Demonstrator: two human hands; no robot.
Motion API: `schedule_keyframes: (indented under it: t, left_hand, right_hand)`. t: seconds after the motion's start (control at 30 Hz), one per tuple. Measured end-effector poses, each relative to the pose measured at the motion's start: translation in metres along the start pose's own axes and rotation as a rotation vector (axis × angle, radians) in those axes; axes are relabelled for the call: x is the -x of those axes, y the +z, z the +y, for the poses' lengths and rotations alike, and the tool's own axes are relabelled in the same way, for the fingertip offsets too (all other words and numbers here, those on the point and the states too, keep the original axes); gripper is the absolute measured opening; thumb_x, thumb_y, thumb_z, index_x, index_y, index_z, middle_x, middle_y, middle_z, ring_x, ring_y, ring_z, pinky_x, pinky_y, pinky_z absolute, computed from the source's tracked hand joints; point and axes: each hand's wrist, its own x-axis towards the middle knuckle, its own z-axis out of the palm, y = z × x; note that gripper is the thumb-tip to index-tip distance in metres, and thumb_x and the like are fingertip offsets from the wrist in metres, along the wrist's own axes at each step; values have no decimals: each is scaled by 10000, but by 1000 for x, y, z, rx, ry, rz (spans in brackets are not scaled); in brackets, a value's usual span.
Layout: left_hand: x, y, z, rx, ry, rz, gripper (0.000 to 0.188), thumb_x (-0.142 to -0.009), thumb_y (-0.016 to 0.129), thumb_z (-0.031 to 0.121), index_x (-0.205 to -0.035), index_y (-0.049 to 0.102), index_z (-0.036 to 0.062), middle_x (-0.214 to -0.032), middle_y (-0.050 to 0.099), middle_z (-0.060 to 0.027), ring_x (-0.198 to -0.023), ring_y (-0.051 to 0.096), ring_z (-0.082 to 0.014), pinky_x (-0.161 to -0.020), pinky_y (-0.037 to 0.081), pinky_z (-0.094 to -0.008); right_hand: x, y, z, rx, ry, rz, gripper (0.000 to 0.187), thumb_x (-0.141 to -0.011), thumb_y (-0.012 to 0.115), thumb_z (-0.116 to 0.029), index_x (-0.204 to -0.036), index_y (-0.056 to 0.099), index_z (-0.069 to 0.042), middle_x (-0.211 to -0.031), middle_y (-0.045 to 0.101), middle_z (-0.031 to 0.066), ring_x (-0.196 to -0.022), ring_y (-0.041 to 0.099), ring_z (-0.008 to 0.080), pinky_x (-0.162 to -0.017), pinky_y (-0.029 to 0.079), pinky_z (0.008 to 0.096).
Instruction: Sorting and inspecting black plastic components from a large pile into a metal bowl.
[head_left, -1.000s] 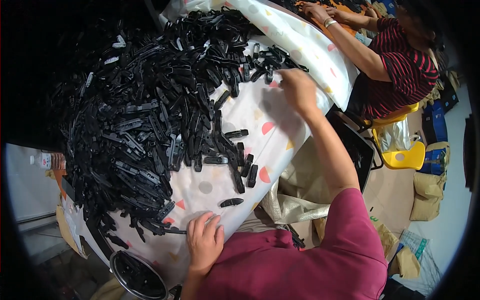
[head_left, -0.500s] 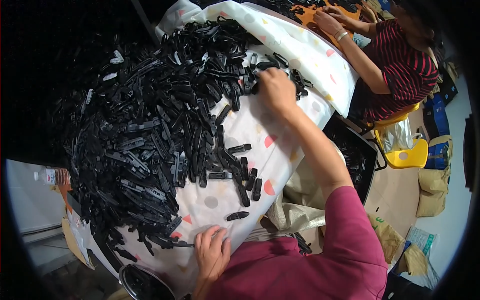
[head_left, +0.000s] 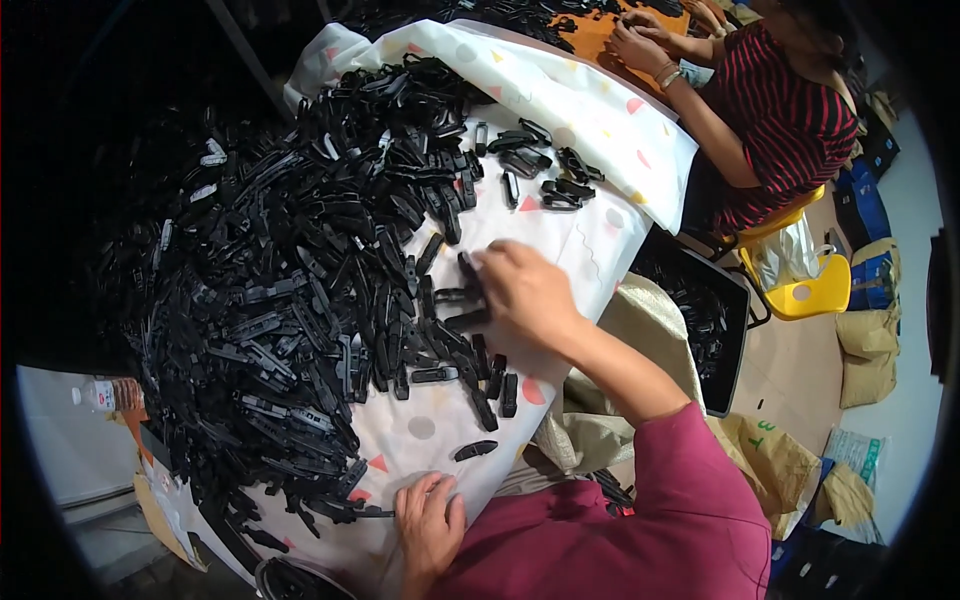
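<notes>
A big heap of slim black plastic parts point(head_left: 300, 270) covers the left and middle of a patterned white tablecloth point(head_left: 420, 440). My right hand point(head_left: 525, 295) is over the heap's right edge, slightly blurred, its bent fingers closed at a short black plastic part point(head_left: 467, 268). Two more such parts lie beside its fingertips. My left hand point(head_left: 430, 520) rests on the cloth at the near edge, fingers stretched, holding nothing. A single curved black part point(head_left: 475, 451) lies just beyond it. Farther up, a small group of black parts point(head_left: 570, 185) sits apart from the heap.
At the upper right, a person in a striped top point(head_left: 770, 130) handles parts at an orange table point(head_left: 597, 45). Right of my table stand a black bin point(head_left: 735, 350) of parts and a yellow chair point(head_left: 825, 290). A plastic bottle point(head_left: 100, 395) is at the left; woven sacks point(head_left: 630, 370) lie near my arm.
My right hand has come back toward me from the far group to the heap's right edge, where additional black parts now lie by its fingers. My left hand stays at the near edge.
</notes>
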Motion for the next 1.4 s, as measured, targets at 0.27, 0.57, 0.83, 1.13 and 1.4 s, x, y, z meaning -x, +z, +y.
schedule_keyframes:
  t: [0.27,0.57,0.83,1.13,1.4]
  left_hand:
    - [2,3,-1,-12,-7,21,273,-725,648,107,-988,610,44,-1026,547,-115,-923,497,-314,-818,405,-394]
    - [-1,5,2,-35,-9,8,291,-729,645,135,-1008,609,59,-1015,545,-89,-915,505,-303,-819,408,-395]
    - [-2,3,-3,1,-9,9,281,-728,647,132,-996,610,58,-999,549,-91,-902,511,-302,-817,405,-401]
    - [-5,4,0,0,16,-19,285,-723,665,114,-991,610,32,-1000,537,-124,-922,509,-307,-808,415,-382]
    - [-3,2,-6,24,22,-4,289,-721,671,121,-994,611,51,-998,541,-111,-915,515,-304,-802,417,-385]
  right_hand:
    - [-70,-2,60,57,23,324,130,-788,585,-111,-903,644,-98,-790,592,82,-769,587,286,-654,477,376]
    - [-150,14,47,241,285,-239,199,-704,561,-157,-843,633,-34,-856,632,179,-795,617,339,-688,489,444]
    - [-70,-7,19,31,93,-58,263,-741,548,-125,-983,609,-42,-900,622,142,-862,588,331,-724,478,420]
    - [-116,41,44,-84,71,15,275,-706,514,-51,-967,593,-21,-931,596,172,-871,578,371,-770,479,424]
    - [-32,-5,92,445,228,304,532,-822,586,-318,-1278,439,-88,-1276,417,226,-1089,421,400,-959,348,445]
